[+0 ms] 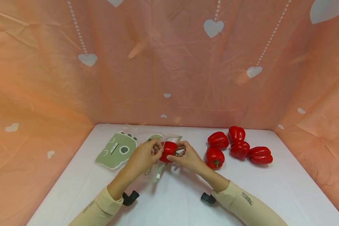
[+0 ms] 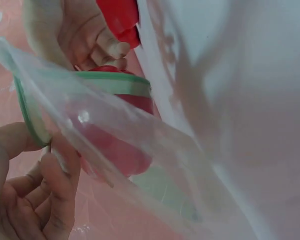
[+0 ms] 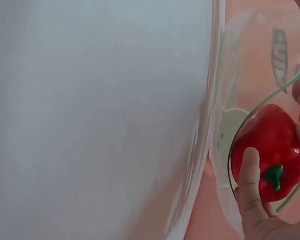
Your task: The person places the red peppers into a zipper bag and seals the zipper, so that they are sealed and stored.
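A red bell pepper (image 1: 169,151) with a green stem sits in the mouth of a clear zip bag (image 2: 154,130) with a green-edged opening. My left hand (image 1: 145,153) pinches the bag's rim between thumb and finger, as the left wrist view shows. On the other side, my right hand (image 1: 188,158) grips the pepper by its stem end, its thumb (image 3: 249,172) lying along the pepper. In the left wrist view the pepper's lower part shows through the bag's thin plastic. The bag is held up over the white table, with green cartoon print on it.
Several red bell peppers (image 1: 239,149) lie grouped on the right of the white table (image 1: 169,204). Left of the hands lies another bag with a green cartoon monster print (image 1: 115,150). Black wrist devices (image 1: 131,198) show under the cuffs. An orange cloth with hearts (image 1: 169,62) surrounds the table.
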The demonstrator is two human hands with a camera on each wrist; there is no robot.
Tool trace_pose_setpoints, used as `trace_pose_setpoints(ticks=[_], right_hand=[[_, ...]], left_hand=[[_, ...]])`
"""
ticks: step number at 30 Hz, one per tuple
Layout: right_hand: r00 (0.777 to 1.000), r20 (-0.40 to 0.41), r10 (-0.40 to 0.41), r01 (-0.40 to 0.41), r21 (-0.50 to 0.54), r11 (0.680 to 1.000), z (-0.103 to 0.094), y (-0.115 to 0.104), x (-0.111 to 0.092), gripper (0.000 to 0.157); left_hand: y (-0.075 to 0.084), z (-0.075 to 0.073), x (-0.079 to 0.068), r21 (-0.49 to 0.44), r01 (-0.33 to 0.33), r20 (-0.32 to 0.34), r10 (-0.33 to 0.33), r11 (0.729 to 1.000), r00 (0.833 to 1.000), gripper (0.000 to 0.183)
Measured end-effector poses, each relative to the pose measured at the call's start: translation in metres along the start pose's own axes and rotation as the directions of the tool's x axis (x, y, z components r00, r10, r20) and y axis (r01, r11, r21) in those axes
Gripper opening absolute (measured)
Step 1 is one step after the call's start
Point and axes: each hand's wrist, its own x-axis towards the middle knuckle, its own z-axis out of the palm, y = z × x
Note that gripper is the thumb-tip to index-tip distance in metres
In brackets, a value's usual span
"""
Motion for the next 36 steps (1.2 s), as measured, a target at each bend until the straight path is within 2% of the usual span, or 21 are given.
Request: trace_pose_setpoints(ticks=[10, 18, 22, 26, 31, 36], right_hand=[[1.0, 0.018, 0.012, -0.014, 0.103, 0.995, 0.01, 0.0, 0.006, 0.06], [0.997, 0.024, 0.077, -0.079, 0.134, 0.988, 0.017, -0.005, 0.012, 0.062], [0.997, 0.034, 0.065, -0.069, 0.113, 0.991, 0.021, -0.007, 0.015, 0.063], [0.998, 0.026, 0.056, -0.058, 0.064, 0.996, 0.021, -0.007, 0.015, 0.063], [0.997, 0.013, 0.073, -0.074, 0.08, 0.994, 0.022, -0.004, 0.015, 0.065], [0.997, -0.011, 0.07, -0.069, 0.074, 0.995, 0.023, -0.006, 0.017, 0.066]], left_hand=[[-0.002, -0.005, 0.004, 0.004, -0.015, 0.013, 0.015, 1.0, 1.0, 0.009], [-0.002, -0.005, 0.003, 0.004, 0.013, 0.042, -0.013, 1.0, 0.999, 0.009], [-0.003, -0.006, 0.003, -0.003, 0.006, 0.058, -0.006, 1.0, 0.998, 0.009], [-0.004, -0.008, 0.003, -0.024, -0.017, 0.028, 0.018, 1.0, 0.999, 0.007], [-0.006, -0.009, 0.005, -0.054, -0.027, -0.04, 0.025, 0.998, 0.999, 0.006], [-0.007, -0.01, 0.006, -0.086, -0.034, -0.038, 0.031, 0.996, 0.999, 0.007]])
